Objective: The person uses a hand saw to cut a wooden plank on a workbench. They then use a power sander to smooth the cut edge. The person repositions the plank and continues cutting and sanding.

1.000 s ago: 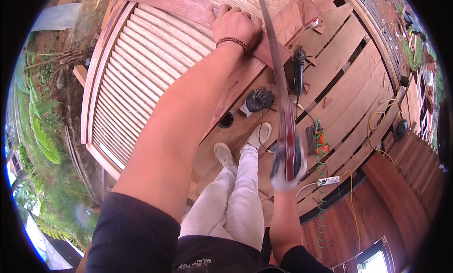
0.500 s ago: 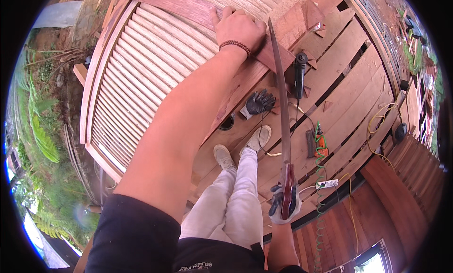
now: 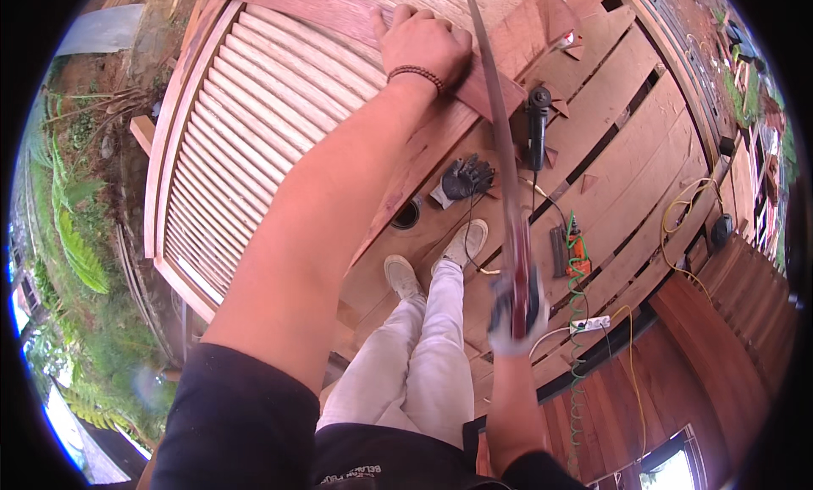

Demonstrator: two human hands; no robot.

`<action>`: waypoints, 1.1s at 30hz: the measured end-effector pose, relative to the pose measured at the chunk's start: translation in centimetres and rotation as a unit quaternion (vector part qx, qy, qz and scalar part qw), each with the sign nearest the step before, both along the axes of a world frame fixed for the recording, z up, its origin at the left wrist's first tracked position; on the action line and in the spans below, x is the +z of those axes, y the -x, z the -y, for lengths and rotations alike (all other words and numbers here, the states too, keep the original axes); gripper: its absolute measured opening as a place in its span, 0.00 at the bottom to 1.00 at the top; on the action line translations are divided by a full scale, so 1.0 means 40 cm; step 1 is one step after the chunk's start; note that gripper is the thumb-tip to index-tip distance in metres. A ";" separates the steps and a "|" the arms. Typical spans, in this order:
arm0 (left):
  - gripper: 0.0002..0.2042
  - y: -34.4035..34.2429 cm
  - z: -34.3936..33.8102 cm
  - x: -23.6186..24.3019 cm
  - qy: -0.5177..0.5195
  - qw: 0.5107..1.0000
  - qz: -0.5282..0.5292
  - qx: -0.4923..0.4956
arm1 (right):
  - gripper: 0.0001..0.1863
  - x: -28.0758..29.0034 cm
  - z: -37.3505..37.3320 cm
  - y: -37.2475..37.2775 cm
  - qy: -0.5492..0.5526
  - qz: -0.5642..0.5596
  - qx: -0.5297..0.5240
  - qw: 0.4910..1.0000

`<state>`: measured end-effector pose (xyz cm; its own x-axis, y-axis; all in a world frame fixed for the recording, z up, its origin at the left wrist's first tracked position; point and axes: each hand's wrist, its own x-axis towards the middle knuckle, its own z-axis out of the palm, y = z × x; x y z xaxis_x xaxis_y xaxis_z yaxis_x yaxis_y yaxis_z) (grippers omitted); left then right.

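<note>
A louvred wooden panel [image 3: 246,134] fills the upper left, with a reddish board [image 3: 309,11] lying over it. My left hand [image 3: 422,49], wearing a bead bracelet, grips this board with bent fingers. My right hand [image 3: 515,321], in a grey and black glove, is wrapped round the dark red handle of a long saw [image 3: 500,117]. The blurred blade runs upward across the board, just right of my left hand; whether its teeth touch the wood I cannot tell.
On the plank deck [image 3: 635,151] lie a black angle grinder [image 3: 536,130], a spare glove [image 3: 464,181], a dark round container [image 3: 405,215], an orange tool [image 3: 577,257] with a green coiled hose, a white power strip [image 3: 589,324] and cords. Plants [image 3: 76,236] grow beyond the left side.
Compared with half a second ago, my right hand and the saw have moved upward, away from my body, back near their position of one second ago. My left hand stays on the board.
</note>
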<state>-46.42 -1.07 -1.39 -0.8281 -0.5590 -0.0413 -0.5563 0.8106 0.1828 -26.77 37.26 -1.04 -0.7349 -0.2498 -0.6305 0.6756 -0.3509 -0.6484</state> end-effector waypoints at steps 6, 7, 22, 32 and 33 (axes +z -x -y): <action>0.23 -0.004 -0.014 -0.008 -0.017 1.000 -0.014 0.011 | 0.35 -0.038 -0.040 -0.012 0.088 0.054 -0.024 0.994; 0.23 -0.002 -0.006 -0.009 -0.004 0.999 -0.036 0.014 | 0.33 -0.017 -0.062 -0.032 0.111 0.093 -0.039 0.989; 0.22 -0.009 -0.012 -0.006 0.017 0.999 -0.047 0.007 | 0.27 0.138 0.040 0.020 0.073 0.164 -0.020 0.984; 0.22 -0.005 -0.003 -0.021 0.014 0.999 -0.048 0.004 | 0.26 0.125 0.029 0.015 0.224 0.204 -0.095 0.948; 0.22 -0.008 -0.004 -0.022 0.007 0.999 -0.047 0.002 | 0.26 0.118 0.018 0.008 0.242 0.178 -0.072 0.951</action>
<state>-46.12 -0.91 -2.28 -0.8256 -0.5624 0.0453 -0.5403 0.8113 0.2232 -27.09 36.52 3.70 -0.5442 -0.4876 -0.6827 0.7449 -0.6552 -0.1259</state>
